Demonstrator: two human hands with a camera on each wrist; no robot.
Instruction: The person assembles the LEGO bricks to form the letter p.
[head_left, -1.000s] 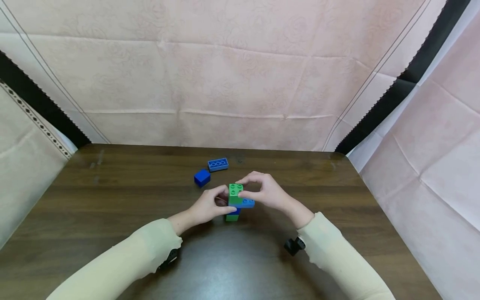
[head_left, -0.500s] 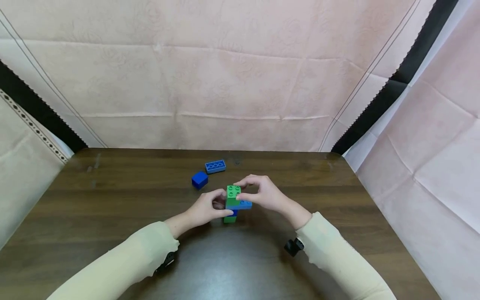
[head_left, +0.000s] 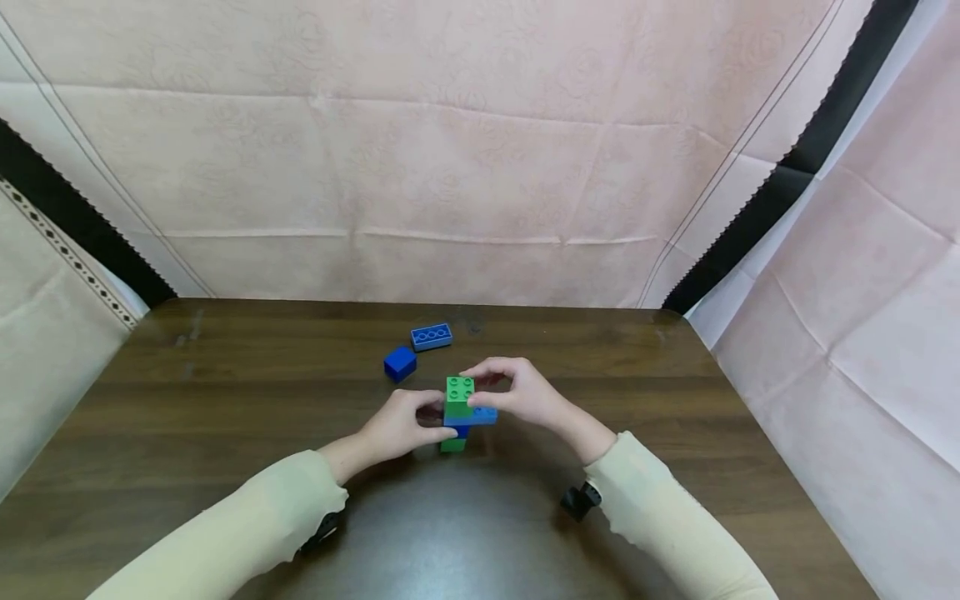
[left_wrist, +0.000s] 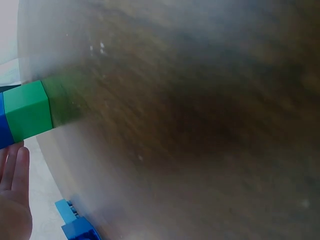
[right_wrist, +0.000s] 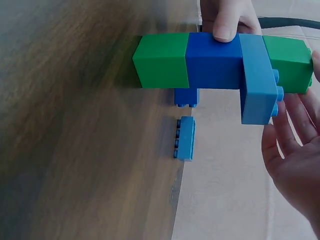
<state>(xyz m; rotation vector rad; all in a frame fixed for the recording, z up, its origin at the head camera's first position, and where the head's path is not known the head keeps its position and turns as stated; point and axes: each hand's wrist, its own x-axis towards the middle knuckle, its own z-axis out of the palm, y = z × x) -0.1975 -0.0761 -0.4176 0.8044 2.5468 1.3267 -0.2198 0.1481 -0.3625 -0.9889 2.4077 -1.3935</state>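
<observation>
Four-level brick tower: a green bottom brick (right_wrist: 162, 62), a dark blue brick (right_wrist: 215, 65), a longer light blue brick (right_wrist: 257, 85) jutting out to the right, and a green top brick (head_left: 459, 396). My left hand (head_left: 397, 423) grips the tower from the left, its thumb across the dark blue brick. From the right, my right hand (head_left: 521, 392) pinches the green top brick between thumb and fingers. In the left wrist view the green bottom brick (left_wrist: 29, 110) sits close over the wood, the left hand's fingers (left_wrist: 20, 172) beside it.
Behind the tower on the brown table (head_left: 225, 400) lie a dark blue brick (head_left: 401, 364) and a longer blue brick (head_left: 431, 337). Pale cloth (head_left: 450, 167) hangs beyond the table's far edge. Both sleeves carry a small black device, the right one (head_left: 581, 502) showing more fully.
Both hands and the tower have shifted slightly left and nearer, with the grips unchanged. The head view has also moved a little. The two loose bricks stay put.
</observation>
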